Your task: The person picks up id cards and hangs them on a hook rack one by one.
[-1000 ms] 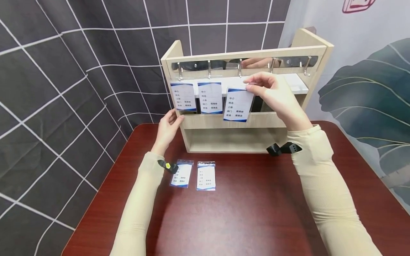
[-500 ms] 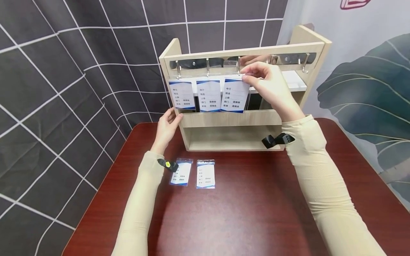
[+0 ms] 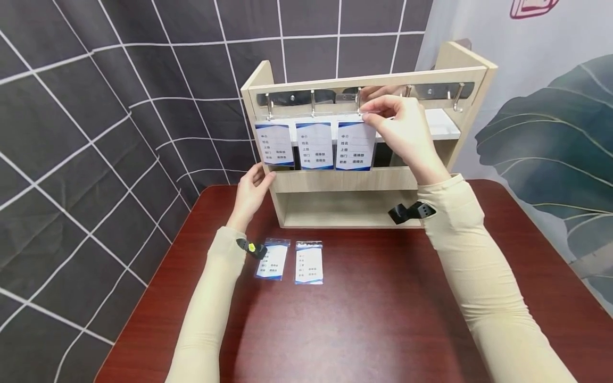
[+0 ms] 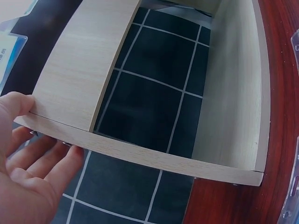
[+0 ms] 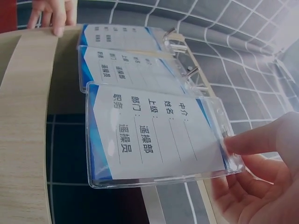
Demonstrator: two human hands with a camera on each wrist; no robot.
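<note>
Card (image 3: 356, 147) — pinched by right hand (image 3: 407, 132), left hand (image 3: 251, 192) well apart.

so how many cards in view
5: first card and second card hang on left hooks; right hand pinches third card beside them; fourth card and fifth card lie on the table. More could be hidden.

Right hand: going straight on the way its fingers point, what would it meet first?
Beyond the card it pinches, probably the third hook from the left, just ahead of it in the head view; depth there is unclear.
</note>
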